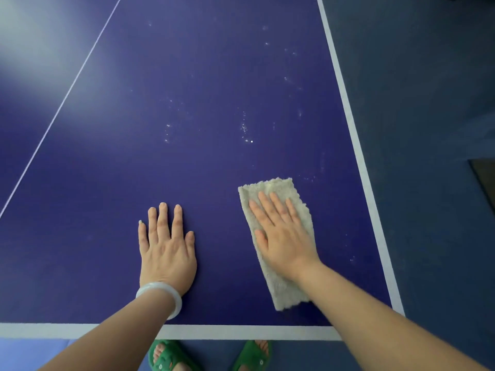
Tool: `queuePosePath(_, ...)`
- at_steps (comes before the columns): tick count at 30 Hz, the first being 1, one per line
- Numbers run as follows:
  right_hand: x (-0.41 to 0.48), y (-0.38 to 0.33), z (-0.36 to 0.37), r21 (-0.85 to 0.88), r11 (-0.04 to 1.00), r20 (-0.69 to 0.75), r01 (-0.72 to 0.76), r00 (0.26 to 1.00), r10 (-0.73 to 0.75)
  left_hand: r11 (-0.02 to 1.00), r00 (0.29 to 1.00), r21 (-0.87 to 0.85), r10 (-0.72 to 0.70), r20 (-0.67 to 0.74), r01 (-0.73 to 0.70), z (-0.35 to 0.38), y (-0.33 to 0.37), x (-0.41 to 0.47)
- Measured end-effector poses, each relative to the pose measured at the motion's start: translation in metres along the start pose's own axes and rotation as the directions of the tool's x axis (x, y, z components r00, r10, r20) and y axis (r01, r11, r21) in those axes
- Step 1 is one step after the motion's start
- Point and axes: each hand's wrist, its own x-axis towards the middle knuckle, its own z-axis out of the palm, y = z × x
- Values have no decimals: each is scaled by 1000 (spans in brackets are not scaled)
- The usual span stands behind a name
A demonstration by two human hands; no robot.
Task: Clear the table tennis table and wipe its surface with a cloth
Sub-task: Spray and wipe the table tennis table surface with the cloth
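pressing down with straight fingers, your right hand lies flat on the cloth, which is folded into a long strip on the near right part of the desk, just inside the white border line. your left hand is spread palm-down on the bare blue surface beside it, apart from the cloth and holding nothing; a pale bangle rings that wrist.

the cloth looks soft, fluffy and light, so expect it to bunch or slip from under your palm unless you keep even weight over its middle. pinching one corner would only drag it into a rope. the desk top looks hard and smooth, so the strip should glide easily.

ahead of the cloth, white specks scatter up the right half, possibly dust or dried droplets; the view is too coarse to say which. your own left hand is the one thing in the way of a sweep to the left. off the right edge lies dark floor, so mind the cloth near that line, and your green slippers show below the near edge.
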Motion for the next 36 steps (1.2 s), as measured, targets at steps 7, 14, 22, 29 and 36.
queuePosePath(7, 50, 58, -15, 32, 778, -22, -628, 777, 629, 1000, 1000, -6, 0, -1, 0, -2, 2, 0)
queuePosePath(14, -42, -41, 12, 28, 988, -20, -151, 988, 152, 1000, 1000, -29, -1, 8, 2, -3, 1, 0)
queuePosePath(22, -18, -1, 3, 4, 944, -11, -329, 944, 329, 935, 997, -353, -55, -50, 34, -15, 2, 3)
queuePosePath(29, -76, 22, 3, 2, 978, -11, -211, 978, 211, 963, 998, -261, 67, 20, -59, -6, 78, 10)
queuePosePath(36, -116, 100, -11, -99, 986, 42, -132, 990, 137, 994, 999, -102, 27, 19, -24, 1, 89, 7)
